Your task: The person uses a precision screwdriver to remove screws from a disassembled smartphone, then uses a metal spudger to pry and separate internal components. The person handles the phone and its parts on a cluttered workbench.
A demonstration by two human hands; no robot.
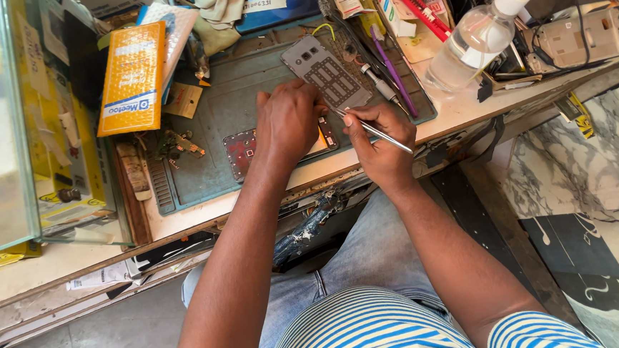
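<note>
Right hand (379, 142) gripping tweezers (372, 128), opened phone (250, 147)

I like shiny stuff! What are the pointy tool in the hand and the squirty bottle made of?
The tweezers in the right hand look like bare metal: thin, silvery, with a bright glint. The spray bottle looks like clear plastic with a white plastic nozzle; you can see clear liquid inside. It could be glass, but that seems unlikely.

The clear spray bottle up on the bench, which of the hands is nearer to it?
Right. The right hand, holding tweezers, is below and left of the spray bottle; the left hand, pressing on the opened phone, lies farther left.
</note>
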